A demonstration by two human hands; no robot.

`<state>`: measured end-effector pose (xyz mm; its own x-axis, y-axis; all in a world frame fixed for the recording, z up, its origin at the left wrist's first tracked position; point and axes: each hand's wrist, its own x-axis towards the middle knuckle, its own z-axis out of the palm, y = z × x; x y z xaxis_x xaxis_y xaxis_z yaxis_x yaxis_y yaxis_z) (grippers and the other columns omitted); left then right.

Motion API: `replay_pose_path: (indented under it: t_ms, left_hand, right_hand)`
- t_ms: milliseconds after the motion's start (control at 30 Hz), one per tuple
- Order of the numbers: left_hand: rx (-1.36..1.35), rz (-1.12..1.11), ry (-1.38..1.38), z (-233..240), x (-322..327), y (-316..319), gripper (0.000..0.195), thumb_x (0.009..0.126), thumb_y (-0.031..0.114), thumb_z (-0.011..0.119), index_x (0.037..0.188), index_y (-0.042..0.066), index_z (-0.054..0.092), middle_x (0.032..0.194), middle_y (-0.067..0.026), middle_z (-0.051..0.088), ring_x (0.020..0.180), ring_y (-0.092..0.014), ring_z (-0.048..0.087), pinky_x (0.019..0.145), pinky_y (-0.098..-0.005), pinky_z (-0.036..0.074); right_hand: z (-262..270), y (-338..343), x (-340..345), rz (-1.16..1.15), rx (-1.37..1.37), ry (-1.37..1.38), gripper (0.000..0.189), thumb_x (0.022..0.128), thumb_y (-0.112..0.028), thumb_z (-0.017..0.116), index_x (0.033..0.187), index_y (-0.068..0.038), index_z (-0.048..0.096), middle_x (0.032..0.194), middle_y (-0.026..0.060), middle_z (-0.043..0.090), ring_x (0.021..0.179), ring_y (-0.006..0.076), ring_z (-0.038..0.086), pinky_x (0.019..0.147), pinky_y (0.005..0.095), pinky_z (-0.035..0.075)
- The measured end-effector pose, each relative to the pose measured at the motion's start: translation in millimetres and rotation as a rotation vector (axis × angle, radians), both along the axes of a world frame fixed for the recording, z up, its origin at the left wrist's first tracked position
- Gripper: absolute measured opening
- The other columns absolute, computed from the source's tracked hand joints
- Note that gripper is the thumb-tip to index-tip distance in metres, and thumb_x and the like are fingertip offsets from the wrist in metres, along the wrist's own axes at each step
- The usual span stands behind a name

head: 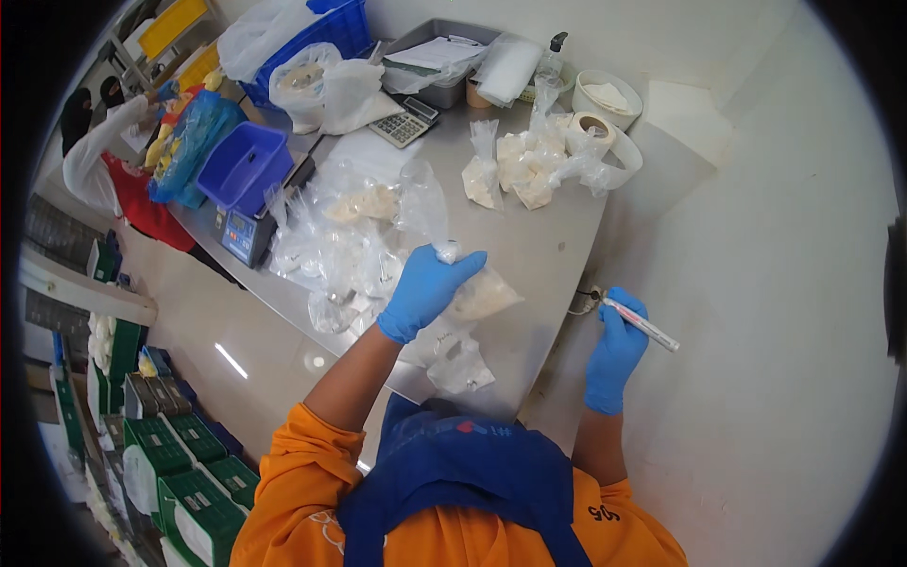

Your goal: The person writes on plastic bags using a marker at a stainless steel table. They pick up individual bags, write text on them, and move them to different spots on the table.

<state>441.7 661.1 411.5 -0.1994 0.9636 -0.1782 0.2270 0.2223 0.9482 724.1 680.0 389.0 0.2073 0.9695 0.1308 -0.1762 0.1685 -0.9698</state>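
My left hand (429, 287), in a blue glove, grips the gathered neck of a clear plastic bag (485, 294) with pale powder or flakes inside. The bag hangs over the steel table near its front right. My right hand (615, 347), gloved too, holds a white marker pen (645, 326) out past the table's right edge; whether the tip is bare cannot be made out. Left of my left hand lies a heap of similar filled clear bags (354, 234), some with handwriting. Below the held bag, another marked plastic bag (460, 365) rests at the table's near corner.
Several filled bags (524, 163) stand toward the back right, beside a tape roll (594, 127). A digital scale (242, 234) carries a purple tub (244, 166). Behind are a calculator (405, 122) and a grey tray (432, 35). A co-worker (134, 177) stands at left; green crates (191, 475) line the floor.
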Motion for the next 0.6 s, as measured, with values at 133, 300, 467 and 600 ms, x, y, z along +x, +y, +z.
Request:
replay_pose_path:
  t_ms: [133,300,467,600]
  left_hand:
    - [0.002,0.096,-0.217,7,32,-25,0.035,0.090,0.032,0.071,0.079,-0.001,0.066,0.068,-0.0036,0.062,0.062,-0.011,0.057,0.057,-0.0311,0.047]
    - [0.039,0.100,-0.255,3,46,-46,0.035,0.092,0.031,0.069,0.078,0.000,0.066,0.069,-0.0040,0.062,0.060,-0.011,0.056,0.056,-0.0309,0.046]
    - [-0.002,0.121,-0.300,-7,37,-61,0.034,0.092,0.032,0.069,0.078,0.000,0.068,0.069,-0.0040,0.063,0.061,-0.010,0.056,0.057,-0.0298,0.046]
    - [-0.033,0.104,-0.270,12,39,-72,0.035,0.092,0.033,0.070,0.079,0.001,0.069,0.069,-0.0048,0.064,0.061,-0.011,0.057,0.058,-0.0295,0.046]
  right_hand:
    - [31,-31,-33,0.265,0.183,-0.145,0.013,0.087,0.005,0.064,0.099,-0.001,0.065,0.098,0.0058,0.061,0.087,0.0126,0.057,0.078,0.0266,0.046]
    - [28,-54,-54,0.704,0.336,-0.164,0.018,0.080,0.010,0.064,0.093,-0.002,0.066,0.096,0.0090,0.063,0.086,0.0174,0.061,0.075,0.0300,0.049]
    - [34,-63,-64,0.698,0.376,-0.233,0.022,0.076,0.011,0.060,0.091,-0.003,0.067,0.092,0.0100,0.064,0.085,0.0195,0.062,0.076,0.0314,0.051]
    - [30,-67,-61,0.738,0.370,-0.255,0.022,0.075,0.011,0.060,0.090,-0.003,0.067,0.091,0.0096,0.064,0.085,0.0196,0.062,0.078,0.0319,0.051]
